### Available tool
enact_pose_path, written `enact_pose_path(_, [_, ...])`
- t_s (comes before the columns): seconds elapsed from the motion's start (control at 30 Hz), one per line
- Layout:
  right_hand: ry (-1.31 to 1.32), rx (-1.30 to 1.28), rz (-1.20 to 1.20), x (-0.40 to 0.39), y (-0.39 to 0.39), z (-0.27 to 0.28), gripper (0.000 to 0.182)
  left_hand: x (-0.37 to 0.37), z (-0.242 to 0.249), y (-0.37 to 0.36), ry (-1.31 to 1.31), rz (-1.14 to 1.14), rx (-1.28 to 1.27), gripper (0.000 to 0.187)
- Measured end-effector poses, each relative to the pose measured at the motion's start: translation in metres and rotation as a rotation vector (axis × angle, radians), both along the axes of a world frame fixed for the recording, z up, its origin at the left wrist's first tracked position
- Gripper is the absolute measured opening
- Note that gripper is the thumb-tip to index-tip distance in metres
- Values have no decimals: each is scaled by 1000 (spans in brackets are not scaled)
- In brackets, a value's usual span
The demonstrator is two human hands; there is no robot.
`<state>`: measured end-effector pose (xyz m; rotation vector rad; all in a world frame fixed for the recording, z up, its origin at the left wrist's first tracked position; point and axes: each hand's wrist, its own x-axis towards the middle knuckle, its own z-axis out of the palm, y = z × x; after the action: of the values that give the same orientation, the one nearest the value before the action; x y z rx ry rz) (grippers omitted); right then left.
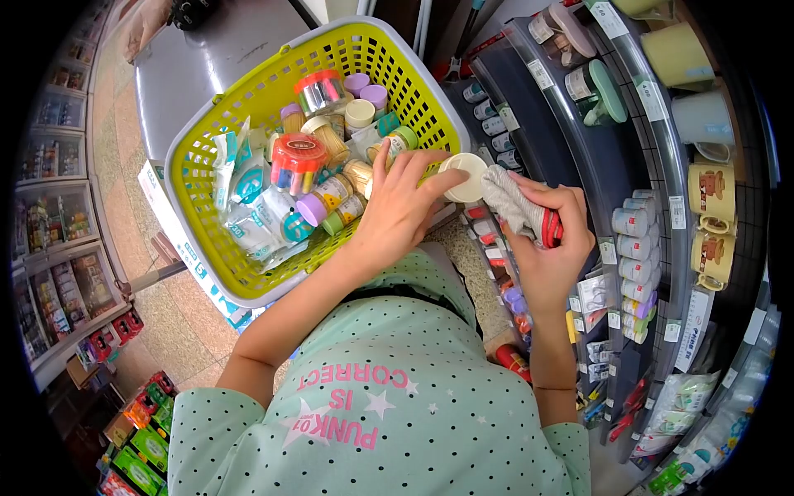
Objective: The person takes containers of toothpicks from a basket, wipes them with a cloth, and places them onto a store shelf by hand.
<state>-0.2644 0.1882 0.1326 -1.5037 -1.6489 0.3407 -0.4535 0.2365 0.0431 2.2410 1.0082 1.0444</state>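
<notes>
My left hand (403, 202) is over the near right side of a yellow-green basket (194, 194), its fingers closed on a small jar with a round cream lid (465, 178). The jar's body is mostly hidden. In my right hand (556, 240) is a bunched grey cloth (509, 198) with a red edge, and it touches or nearly touches the lid. Inside the basket lie several toothpick jars (335, 190) with purple, green and cream lids, a red-lidded jar of coloured pens (298, 163), another red-topped clear jar (321, 91), and white-and-teal packets (269, 223).
The basket rests on a white box (178, 223) beside a grey tabletop (223, 50). On the right, dark shelves hold small white jars (637, 248), bear mugs (711, 194) and a green cup (595, 91). A person's hand (147, 29) shows at the upper left.
</notes>
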Motion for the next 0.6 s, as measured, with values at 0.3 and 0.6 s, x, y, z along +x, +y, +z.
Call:
enact_pose_path(0.3, [24, 29, -10, -3, 3, -3, 36, 1, 2, -4, 119, 94, 48, 69])
enact_pose_path(0.6, [75, 16, -13, -4, 2, -3, 32, 11, -1, 1, -22, 101, 161, 75])
